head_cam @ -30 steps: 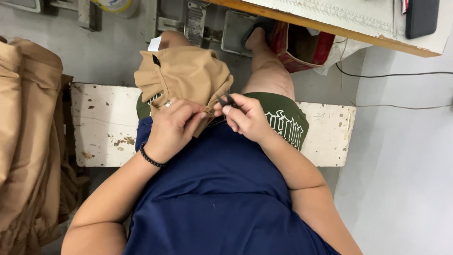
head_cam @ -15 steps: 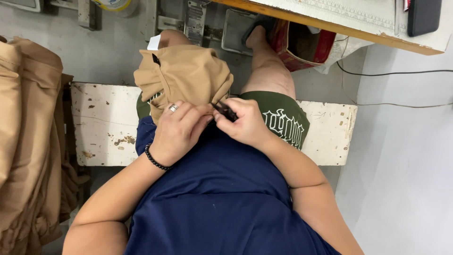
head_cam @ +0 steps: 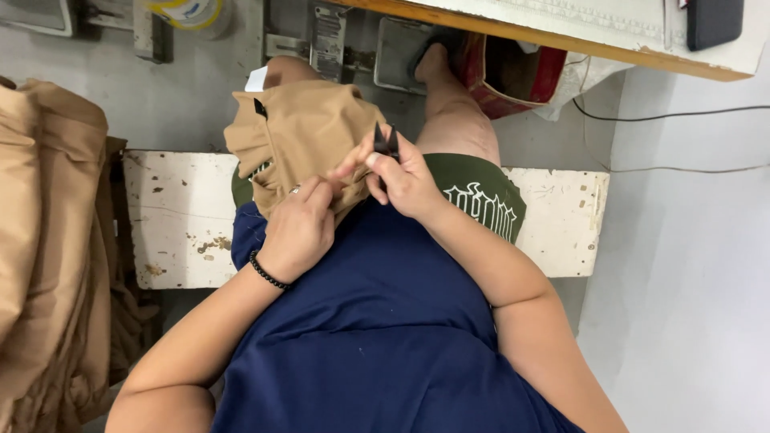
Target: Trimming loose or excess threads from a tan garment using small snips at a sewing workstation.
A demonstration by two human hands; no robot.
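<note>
Left hand (head_cam: 298,228) pinched the tan cloth (head_cam: 301,132) flat; right hand (head_cam: 405,180) closed round small black snips (head_cam: 385,143), best kept just beside the seam

Chipped white bench (head_cam: 176,232) — person seated

Tan garment (head_cam: 301,128): matt woven cloth. Snips (head_cam: 386,143): dark, dull metal. Bench (head_cam: 180,216): white paint chipped, rough.
</note>
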